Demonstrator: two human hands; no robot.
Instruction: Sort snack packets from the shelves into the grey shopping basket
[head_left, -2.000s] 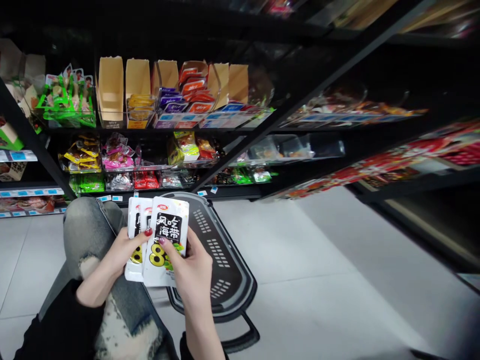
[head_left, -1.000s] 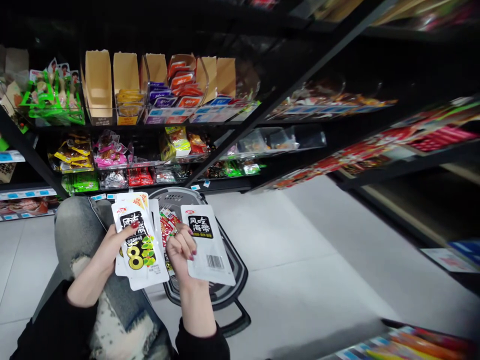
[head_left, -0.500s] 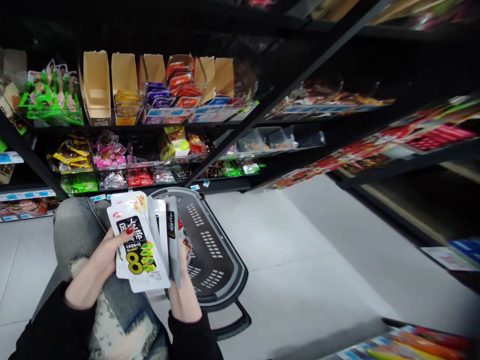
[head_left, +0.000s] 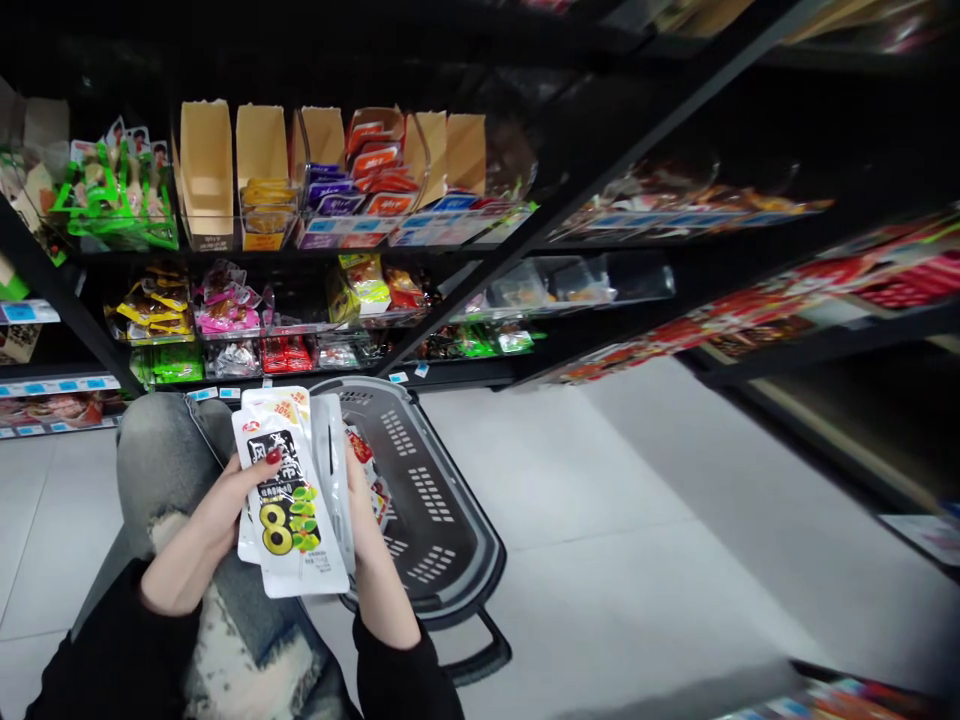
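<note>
Several flat white snack packets (head_left: 289,520) with black labels and green food pictures are held between my two hands, above my knee. My left hand (head_left: 229,505) grips the stack from the left, its thumb with a red nail pressed on the front packet. Around the right side of the stack my right hand (head_left: 361,510) is closed, its fingers mostly hidden behind the packets. Just beyond my right hand stands a dark grey shopping basket (head_left: 469,520). Inside it lie some red and white packets (head_left: 369,470), partly covered by my hand.
A black shelf unit (head_left: 450,370) fills the far side, holding green-edged packets (head_left: 124,190), cardboard boxes (head_left: 206,170), orange packets (head_left: 379,175) and pink packets (head_left: 225,300). The basket's handle (head_left: 480,660) sticks out toward me over the pale tiled floor (head_left: 585,520). More shelving stands at the right.
The packets have drawn closer together; the right-hand one has turned so its black label no longer shows. Both hands shift slightly right in view, as do the shelves and basket.
</note>
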